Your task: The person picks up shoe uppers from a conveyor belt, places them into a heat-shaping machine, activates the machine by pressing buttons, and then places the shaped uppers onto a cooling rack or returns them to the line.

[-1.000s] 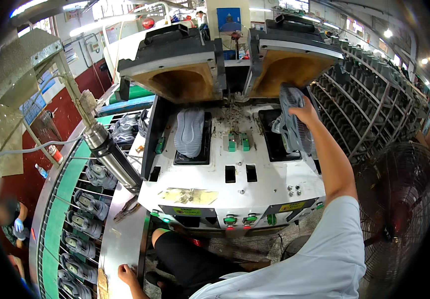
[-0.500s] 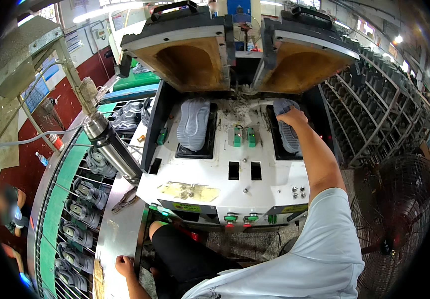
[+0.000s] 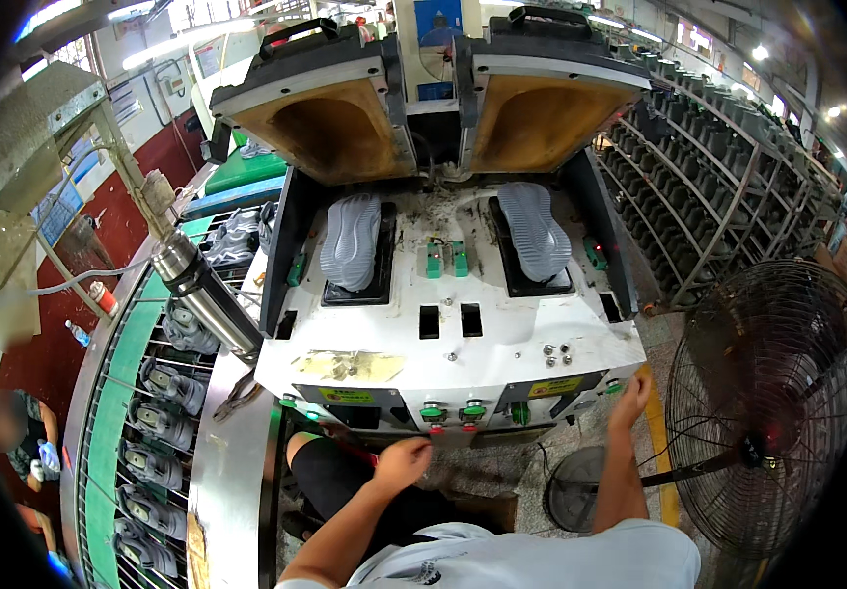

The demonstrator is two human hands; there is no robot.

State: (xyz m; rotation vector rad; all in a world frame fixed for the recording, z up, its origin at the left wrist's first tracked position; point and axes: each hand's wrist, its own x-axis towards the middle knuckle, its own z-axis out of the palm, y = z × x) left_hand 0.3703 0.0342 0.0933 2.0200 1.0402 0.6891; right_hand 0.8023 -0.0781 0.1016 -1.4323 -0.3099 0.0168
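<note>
Two grey shoes lie sole up on the machine's black pads: the left shoe (image 3: 351,243) and the right shoe (image 3: 535,234). Both stand clear of my hands. My left hand (image 3: 404,463) is closed in a loose fist in front of the machine, below its middle red and green buttons (image 3: 433,410). No object shows in it. By the right front corner, my right hand (image 3: 629,401) is held with fingers curled, close to a green button (image 3: 613,387); whether it touches the button cannot be made out. Nothing shows in this hand either.
Two raised lids with brown hollow undersides, the left lid (image 3: 320,128) and right lid (image 3: 531,118), stand over the pads. A roller conveyor (image 3: 114,412) with several grey shoes runs along the left. A large fan (image 3: 752,447) and a loaded rack (image 3: 708,187) stand right. Another person (image 3: 26,442) is far left.
My right hand has let go of the right shoe and come back to the machine's front right corner. My left hand has moved right from beside the metal table. The view has shifted.
</note>
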